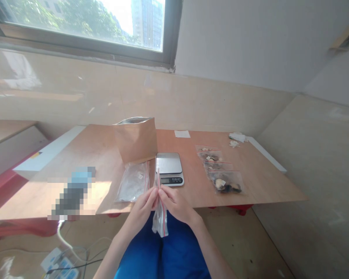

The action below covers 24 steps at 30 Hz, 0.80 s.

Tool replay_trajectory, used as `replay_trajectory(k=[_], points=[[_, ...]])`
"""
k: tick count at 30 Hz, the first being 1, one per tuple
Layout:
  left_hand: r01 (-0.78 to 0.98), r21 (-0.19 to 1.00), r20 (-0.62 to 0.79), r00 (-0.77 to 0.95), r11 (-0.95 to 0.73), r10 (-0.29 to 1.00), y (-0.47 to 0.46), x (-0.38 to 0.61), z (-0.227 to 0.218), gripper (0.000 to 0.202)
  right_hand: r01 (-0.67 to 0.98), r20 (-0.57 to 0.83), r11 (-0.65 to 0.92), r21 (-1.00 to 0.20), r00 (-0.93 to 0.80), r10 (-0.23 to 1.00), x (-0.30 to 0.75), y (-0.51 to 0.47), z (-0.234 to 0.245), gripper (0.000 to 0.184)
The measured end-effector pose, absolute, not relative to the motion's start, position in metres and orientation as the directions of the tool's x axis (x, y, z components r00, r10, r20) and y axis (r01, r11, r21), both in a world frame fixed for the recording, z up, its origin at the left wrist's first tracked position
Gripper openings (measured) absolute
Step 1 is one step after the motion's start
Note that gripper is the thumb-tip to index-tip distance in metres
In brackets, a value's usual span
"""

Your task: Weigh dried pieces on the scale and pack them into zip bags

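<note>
Blue trousers [142, 261] fill the bottom centre of the frame, and above them the left hand [145, 203] and right hand [176, 202] pinch a clear zip bag [160, 224] between thumbs and fingers. It hangs narrow and edge-on at the lower centre, apparently unfilled; whether its mouth is parted I cannot tell. At centre right, overlapping filled bags [228, 186] hold dark and pale pieces, so those look finished. Flat clear bags [130, 184], seemingly unfilled, lie left of centre, which suggests filling remains to be done. Just beyond them a brown pouch [136, 141] stands open, its contents hidden. Right of it, behind the fingertips, sits a scale [168, 162] with an unreadable display.
</note>
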<state>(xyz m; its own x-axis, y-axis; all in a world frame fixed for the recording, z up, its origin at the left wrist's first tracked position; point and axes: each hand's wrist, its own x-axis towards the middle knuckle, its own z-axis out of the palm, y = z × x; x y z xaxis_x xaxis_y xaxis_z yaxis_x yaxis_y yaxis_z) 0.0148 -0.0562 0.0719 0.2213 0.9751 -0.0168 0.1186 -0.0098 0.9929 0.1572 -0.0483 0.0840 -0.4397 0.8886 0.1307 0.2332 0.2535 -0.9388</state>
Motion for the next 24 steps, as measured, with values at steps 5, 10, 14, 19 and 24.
replay_trajectory(k=[5,10,14,19,24], points=[[0.102,0.995,-0.027,0.128,0.014,0.991,-0.06,0.019,0.075,0.045,0.062,0.09,0.131,-0.989,-0.446,0.891,0.156,-0.05,0.076,0.035],[0.008,0.997,-0.076,0.084,0.075,0.994,-0.061,0.021,0.077,0.041,0.103,0.07,0.124,-0.987,-0.415,0.907,0.157,-0.051,0.07,0.033],[0.009,0.998,-0.061,0.096,0.06,0.994,-0.061,0.022,0.077,0.037,0.217,0.112,0.224,-0.95,-0.434,0.894,0.155,-0.052,0.079,0.026],[0.053,0.998,-0.049,0.18,0.04,0.982,-0.057,0.017,0.07,0.038,0.272,0.142,0.288,-0.918,-0.452,0.881,0.153,-0.051,0.082,0.021],[0.16,0.987,0.029,0.05,-0.037,0.998,-0.053,-0.01,0.078,0.04,0.338,0.249,0.273,-0.901,-0.114,0.962,0.175,-0.039,0.075,0.027]])
